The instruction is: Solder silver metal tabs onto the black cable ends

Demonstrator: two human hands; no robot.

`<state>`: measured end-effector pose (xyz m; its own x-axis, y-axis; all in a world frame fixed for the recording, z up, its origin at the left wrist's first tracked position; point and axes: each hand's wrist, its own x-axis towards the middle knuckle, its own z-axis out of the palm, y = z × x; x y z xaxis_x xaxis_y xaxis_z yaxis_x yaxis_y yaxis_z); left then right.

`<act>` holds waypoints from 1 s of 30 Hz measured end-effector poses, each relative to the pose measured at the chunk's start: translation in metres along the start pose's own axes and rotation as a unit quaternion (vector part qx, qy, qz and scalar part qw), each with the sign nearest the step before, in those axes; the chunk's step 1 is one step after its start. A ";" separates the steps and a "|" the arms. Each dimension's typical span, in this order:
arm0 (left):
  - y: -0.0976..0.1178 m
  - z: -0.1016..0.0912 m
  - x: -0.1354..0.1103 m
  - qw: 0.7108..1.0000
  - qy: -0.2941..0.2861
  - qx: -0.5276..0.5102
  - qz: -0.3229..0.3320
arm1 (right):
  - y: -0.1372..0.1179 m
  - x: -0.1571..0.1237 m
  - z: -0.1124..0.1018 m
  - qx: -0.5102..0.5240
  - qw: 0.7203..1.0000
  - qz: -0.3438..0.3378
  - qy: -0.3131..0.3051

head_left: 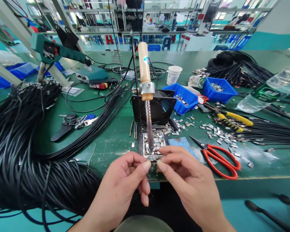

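Green bench: top worn; its front edge is interrupted from sight by the wrists, and its left end lies beneath black cables. Cable bundle: heaped at the left, part hanging over the front edge; cut off at the left, individual ends mostly untraceable.

Left hand and right hand: bare, facing each other over the front of the bench, thumb and fingertips of each pinched narrow on one small piece; forearms cut off below. Soldering iron: clamped upright, tan handle uppermost, tip darkened. Clear bottle: lying tilted at the right, its end cut off. Black fan: standing behind the iron, its middle partly covered by it. Red-handled cutters: lying to the right of the right hand, blades together. Tray: pale-rimmed, loaded with small metal parts, its near edge partly covered by fingers.

Small piece: between the fingertips, just below the iron's tip; contact with the tip cannot be confirmed. It appears slight, dark with a silvery glint; its ends are hidden by the fingers, its exact shape unreadable.
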<state>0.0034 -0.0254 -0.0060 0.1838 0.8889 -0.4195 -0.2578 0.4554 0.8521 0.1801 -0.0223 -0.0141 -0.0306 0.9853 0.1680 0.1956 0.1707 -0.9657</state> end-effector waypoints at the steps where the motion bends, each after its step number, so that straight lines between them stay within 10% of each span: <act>1: 0.000 0.000 0.000 1.000 -0.002 -0.001 0.000 | 0.000 0.001 0.000 0.010 1.000 0.001 -0.009; 30: 0.002 0.002 0.004 1.000 0.008 -0.001 0.028 | -0.005 0.007 0.011 0.036 0.999 0.035 0.005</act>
<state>0.0053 -0.0211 -0.0048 0.1535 0.9140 -0.3757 -0.2684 0.4044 0.8743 0.1684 -0.0164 -0.0101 -0.0088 0.9949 0.1005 0.1265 0.1008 -0.9868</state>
